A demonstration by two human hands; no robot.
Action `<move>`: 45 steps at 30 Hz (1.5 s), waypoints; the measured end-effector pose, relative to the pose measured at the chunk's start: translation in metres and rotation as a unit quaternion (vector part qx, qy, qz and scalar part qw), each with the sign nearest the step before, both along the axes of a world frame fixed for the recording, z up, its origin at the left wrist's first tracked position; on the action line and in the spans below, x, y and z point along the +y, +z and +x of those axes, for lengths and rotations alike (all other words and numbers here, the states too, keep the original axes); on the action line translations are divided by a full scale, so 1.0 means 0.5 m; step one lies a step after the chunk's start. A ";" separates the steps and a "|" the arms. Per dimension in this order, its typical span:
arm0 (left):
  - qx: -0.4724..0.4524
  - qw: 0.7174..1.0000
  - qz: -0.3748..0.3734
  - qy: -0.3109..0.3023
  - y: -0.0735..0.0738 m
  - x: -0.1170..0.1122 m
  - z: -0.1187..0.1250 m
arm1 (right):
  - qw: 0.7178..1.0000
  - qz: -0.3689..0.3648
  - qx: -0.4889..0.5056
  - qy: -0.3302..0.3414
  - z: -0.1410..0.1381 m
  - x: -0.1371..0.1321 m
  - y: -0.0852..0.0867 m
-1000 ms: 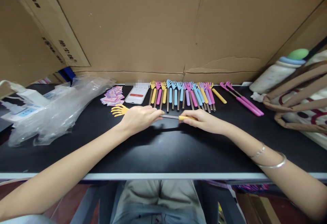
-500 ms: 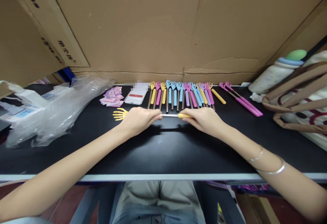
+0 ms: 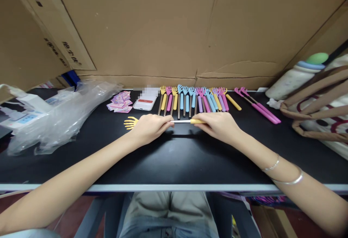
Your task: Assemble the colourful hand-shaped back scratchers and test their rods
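Between my hands a yellow back scratcher [image 3: 131,123] is held level above the black table. My left hand [image 3: 152,126] is closed round its shaft, with the yellow claw head sticking out to the left. My right hand [image 3: 217,125] grips the yellow handle, and a short stretch of bare metal rod [image 3: 181,121] shows between the two hands. Just beyond them lies a row of back scratchers [image 3: 186,102] in yellow, pink, blue and purple. Two pink back scratchers [image 3: 261,109] with their rods drawn out lie to the right.
Left of the row are a white phone [image 3: 146,104] and a pile of pink cards [image 3: 119,102]. Clear plastic bags [image 3: 62,118] partly cover a power strip [image 3: 27,118] at the far left. A bottle [image 3: 290,78] and a fabric bag [image 3: 320,107] stand at the right. Cardboard [image 3: 163,31] walls the back.
The claw head has shifted slightly right, toward my left hand. Both hands keep their grip on the back scratcher, and the things on the table lie as before.
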State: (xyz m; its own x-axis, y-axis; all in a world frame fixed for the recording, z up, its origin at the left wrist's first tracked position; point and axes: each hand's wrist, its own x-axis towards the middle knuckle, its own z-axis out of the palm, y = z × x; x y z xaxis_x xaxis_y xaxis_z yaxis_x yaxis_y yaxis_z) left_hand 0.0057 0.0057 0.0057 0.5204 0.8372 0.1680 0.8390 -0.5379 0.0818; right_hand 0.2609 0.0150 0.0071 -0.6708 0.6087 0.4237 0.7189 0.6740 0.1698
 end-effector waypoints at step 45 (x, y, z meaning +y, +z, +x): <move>-0.029 0.978 0.203 -0.032 0.009 0.016 -0.033 | 0.995 -0.030 -0.080 -0.045 0.034 0.017 0.023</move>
State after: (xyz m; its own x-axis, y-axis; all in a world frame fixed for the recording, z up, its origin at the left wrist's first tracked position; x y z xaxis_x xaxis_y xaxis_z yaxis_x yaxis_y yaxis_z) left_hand -0.0108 0.0135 0.0103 0.5486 0.6619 0.5107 0.8033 -0.5867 -0.1024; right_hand 0.2780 0.0234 0.0185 -0.6685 0.6900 0.2776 0.7437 0.6208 0.2479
